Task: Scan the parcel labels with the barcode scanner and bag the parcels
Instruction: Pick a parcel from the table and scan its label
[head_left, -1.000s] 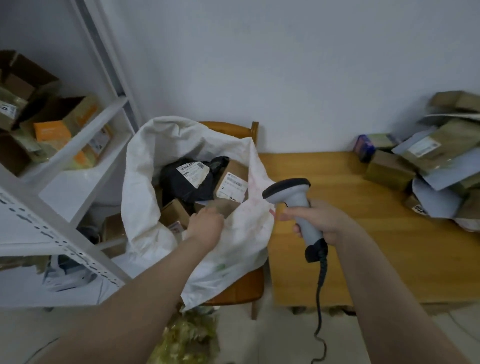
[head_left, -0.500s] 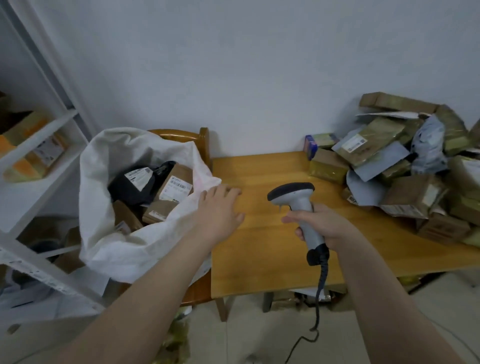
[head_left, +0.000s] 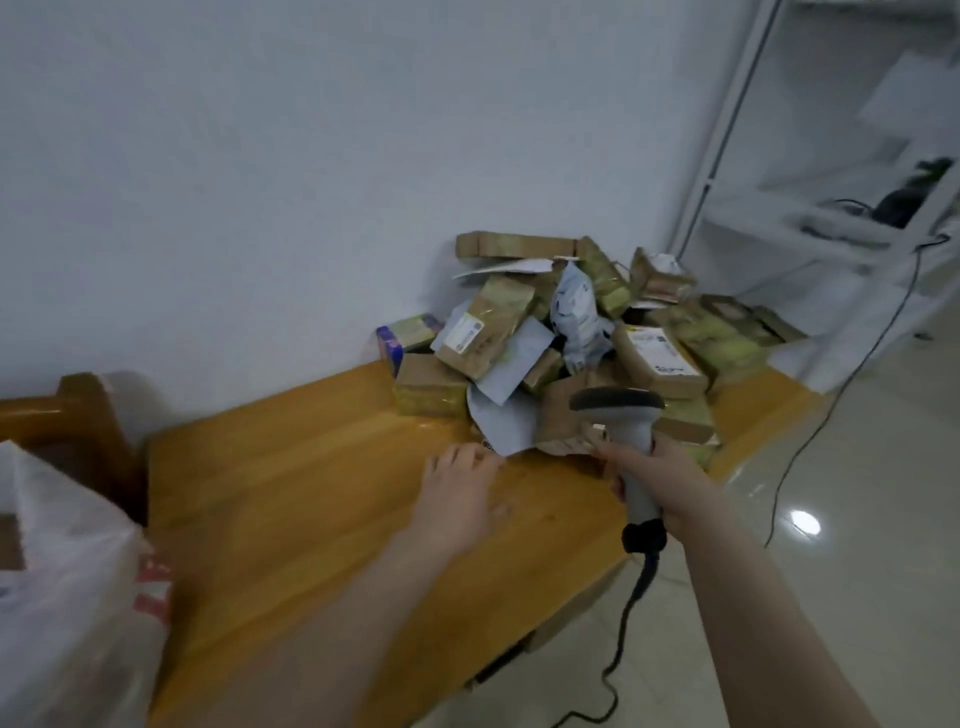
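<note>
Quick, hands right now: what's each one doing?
Left hand: open, empty, fingers stretched out over the table.
Right hand: gripping the barcode scanner by its handle.

White bag (head_left: 67, 597): blurred, cut by left and bottom edges. Chair (head_left: 85, 410): partly hidden behind bag. Parcel labels (head_left: 466, 332), table's (head_left: 311, 493) far right corner: unreadable blur. Scanner (head_left: 618, 402): handle partly hidden in right hand (head_left: 670, 483); cable (head_left: 641, 577) exits bottom edge.

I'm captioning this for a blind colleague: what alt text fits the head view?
A person's right hand grips a grey barcode scanner beside a heap of parcels on a wooden table, while the open left hand stretches over the table toward the heap. A white bag shows at the lower left.
</note>
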